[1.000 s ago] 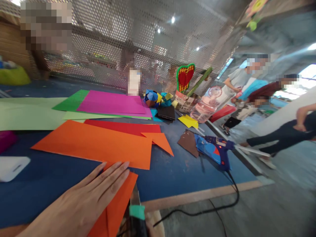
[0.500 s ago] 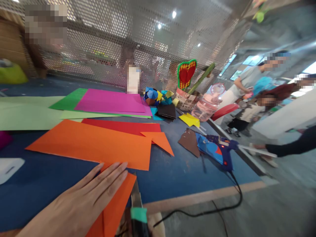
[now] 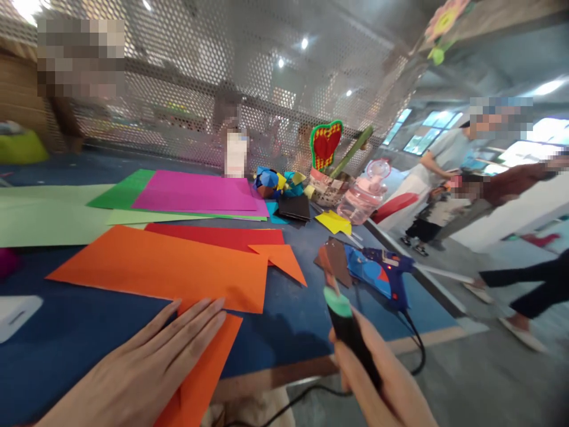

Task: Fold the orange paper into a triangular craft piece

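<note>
My left hand (image 3: 151, 356) lies flat, fingers stretched out, on a folded strip of orange paper (image 3: 213, 356) at the table's near edge. Its fingertips reach the lower edge of a larger orange sheet (image 3: 186, 267). My right hand (image 3: 377, 373) is closed around a knife (image 3: 351, 329) with a black and green handle. The blade points up and away, above the table and apart from the paper. A small orange triangle (image 3: 284, 264) and a red sheet (image 3: 213, 236) lie by the large orange sheet.
A blue glue gun (image 3: 395, 270) with a lit red light rests near the right edge, its cable hanging down. Brown paper (image 3: 342, 261), a pink bottle (image 3: 362, 198) and magenta sheets (image 3: 195, 190) lie or stand farther back. People (image 3: 448, 148) are beyond the table, at right.
My right hand has come into view, and the knife has moved up and right, away from the orange strip. My left hand stays pressed on the paper. The view has shifted slightly.
</note>
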`<state>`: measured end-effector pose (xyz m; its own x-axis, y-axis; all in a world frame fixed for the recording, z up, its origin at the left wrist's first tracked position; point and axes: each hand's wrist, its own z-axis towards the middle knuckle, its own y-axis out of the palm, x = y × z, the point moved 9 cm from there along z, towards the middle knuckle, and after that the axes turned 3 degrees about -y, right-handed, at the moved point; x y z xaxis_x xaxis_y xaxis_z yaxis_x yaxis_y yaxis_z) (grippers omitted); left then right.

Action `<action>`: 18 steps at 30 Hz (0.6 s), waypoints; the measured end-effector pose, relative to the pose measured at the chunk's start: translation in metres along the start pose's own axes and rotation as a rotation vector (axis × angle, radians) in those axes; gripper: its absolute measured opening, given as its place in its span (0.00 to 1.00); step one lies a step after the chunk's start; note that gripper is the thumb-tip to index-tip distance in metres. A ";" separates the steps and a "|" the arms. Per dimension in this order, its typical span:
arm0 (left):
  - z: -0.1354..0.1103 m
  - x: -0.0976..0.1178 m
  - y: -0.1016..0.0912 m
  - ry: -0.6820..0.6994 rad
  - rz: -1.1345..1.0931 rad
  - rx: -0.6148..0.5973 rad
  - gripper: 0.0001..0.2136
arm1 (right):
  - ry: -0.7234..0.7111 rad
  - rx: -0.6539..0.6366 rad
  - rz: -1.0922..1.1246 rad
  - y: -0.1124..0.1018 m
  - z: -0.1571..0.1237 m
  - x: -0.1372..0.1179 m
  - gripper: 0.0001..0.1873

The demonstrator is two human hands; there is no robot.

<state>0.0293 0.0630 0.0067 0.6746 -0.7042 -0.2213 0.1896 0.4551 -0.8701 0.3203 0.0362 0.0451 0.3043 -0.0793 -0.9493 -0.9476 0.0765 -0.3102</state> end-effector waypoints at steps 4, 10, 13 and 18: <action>0.020 0.001 -0.021 0.047 0.114 0.014 0.38 | -0.367 0.205 -0.763 -0.017 0.060 -0.031 0.25; 0.048 -0.014 -0.042 -0.096 0.074 0.163 0.41 | -0.316 0.207 -0.999 -0.008 0.106 -0.031 0.22; 0.048 -0.017 -0.033 -0.111 0.109 0.168 0.43 | -0.331 0.173 -0.997 0.002 0.122 -0.045 0.22; 0.044 -0.016 -0.033 -0.128 0.090 0.179 0.46 | -0.336 0.086 -0.849 0.032 0.202 -0.072 0.31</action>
<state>0.0437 0.0833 0.0588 0.7774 -0.5867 -0.2271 0.2401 0.6103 -0.7549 0.2880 0.2451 0.0933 0.9203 0.1490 -0.3618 -0.3863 0.1996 -0.9005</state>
